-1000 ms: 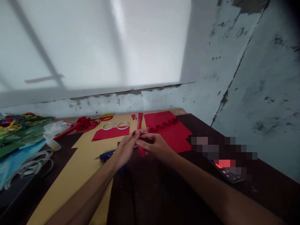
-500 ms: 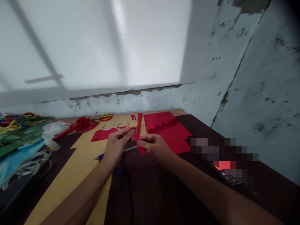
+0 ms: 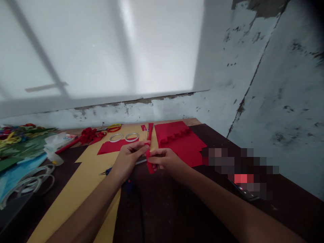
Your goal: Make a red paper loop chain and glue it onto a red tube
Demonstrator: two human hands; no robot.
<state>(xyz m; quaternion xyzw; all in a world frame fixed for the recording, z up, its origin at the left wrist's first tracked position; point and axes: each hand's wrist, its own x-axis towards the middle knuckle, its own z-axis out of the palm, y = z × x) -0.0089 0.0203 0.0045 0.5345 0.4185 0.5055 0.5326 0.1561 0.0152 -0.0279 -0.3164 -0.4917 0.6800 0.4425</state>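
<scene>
We see soft, pale light falling across the white panel [image 3: 162,50], brightest in a narrow streak near its upper middle, with blurry slanting shadow bands over it. Below, the tabletop [image 3: 157,209] sinks into near-black, so we lose detail there. The left grip [image 3: 128,157], right grip [image 3: 168,160] and red strip [image 3: 150,166] are dim and slightly soft. Pixel blocks hide much around the phone [image 3: 244,191], with a red glow among them. Wide-angle stretch pulls at the edges, and the upper right corner darkens to black.

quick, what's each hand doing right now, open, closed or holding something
Left hand: closed, pinching the upper part of the red strip.
Right hand: closed, pinching it lower down.
</scene>
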